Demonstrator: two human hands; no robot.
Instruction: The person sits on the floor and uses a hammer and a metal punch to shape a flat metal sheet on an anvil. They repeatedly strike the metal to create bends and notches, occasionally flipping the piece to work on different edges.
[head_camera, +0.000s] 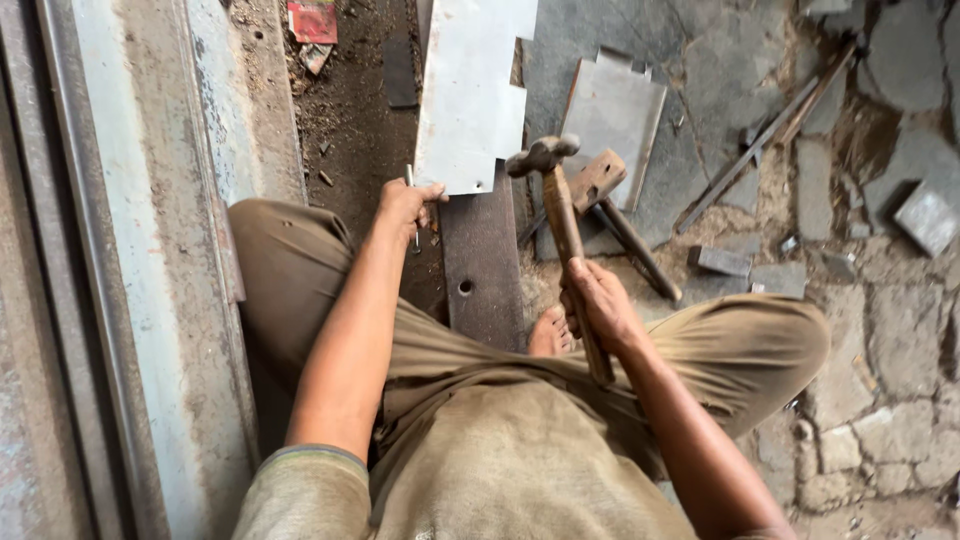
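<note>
right hand (600, 300): my fist wrapped round the hammer (562, 215) handle, near its end, head raised over the bar.
left hand (405, 205): pinching a thin punch (412, 205) upright at the sheet's near-left corner.
sheet metal (470, 95): flat on the dark steel bar (483, 265), far of my knees. Looks thin, light, springy, sharp edges; grip by a flat margin.
hammer feel: head-heavy, wood handle gives fair grip.

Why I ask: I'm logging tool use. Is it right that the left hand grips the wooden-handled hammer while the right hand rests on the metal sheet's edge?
The hands are swapped. In the head view the right hand grips the hammer, and the left hand rests on the metal sheet edge.
</note>
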